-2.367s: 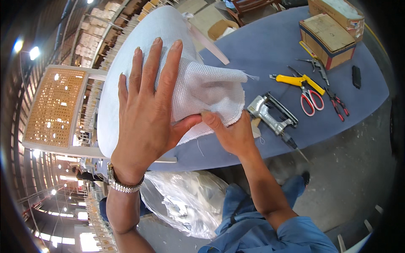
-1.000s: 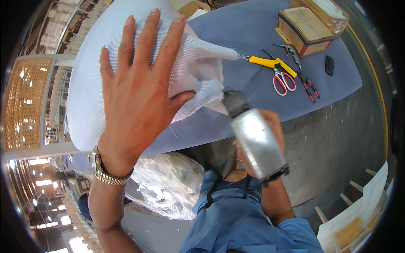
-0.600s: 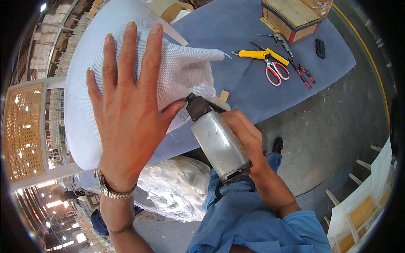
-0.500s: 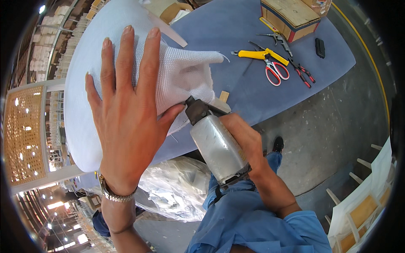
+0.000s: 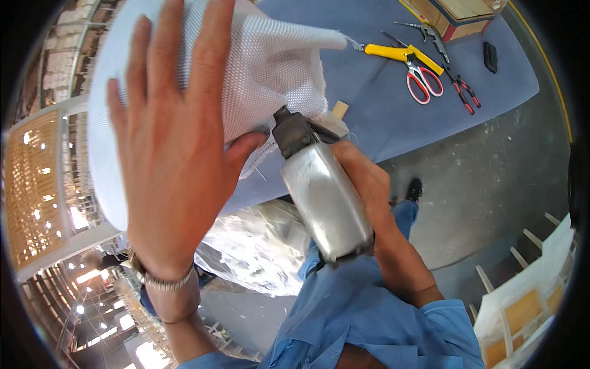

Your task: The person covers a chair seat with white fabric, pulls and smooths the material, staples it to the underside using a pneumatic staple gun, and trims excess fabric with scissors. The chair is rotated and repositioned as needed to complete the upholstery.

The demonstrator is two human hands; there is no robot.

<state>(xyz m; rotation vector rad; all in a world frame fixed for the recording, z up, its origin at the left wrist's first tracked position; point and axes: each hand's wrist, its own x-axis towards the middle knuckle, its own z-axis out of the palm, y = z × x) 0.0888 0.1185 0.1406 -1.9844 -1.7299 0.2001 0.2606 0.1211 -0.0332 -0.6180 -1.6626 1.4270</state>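
Gripped in the right hand (image 5: 369, 184): a silvery metal staple gun (image 5: 322, 197), dark nose pressed against the lower edge of white woven mesh fabric (image 5: 270, 61). Spread flat on that mesh, fingers open and holding nothing: the left hand (image 5: 169, 141), a metal watch at the wrist. Beneath the mesh, a smooth white rounded panel (image 5: 104, 147) resting on a blue felt-covered table (image 5: 418, 117). Right of the mesh on the felt: yellow-handled pliers (image 5: 393, 52), red-handled scissors (image 5: 424, 80), small red-handled cutters (image 5: 464, 95), a small black block (image 5: 490, 56). Beyond those, at the far table edge: a wooden box (image 5: 458, 12), closed, contents unseen. Below the table: crumpled clear plastic sheeting (image 5: 258, 246) and grey concrete floor (image 5: 485, 184).
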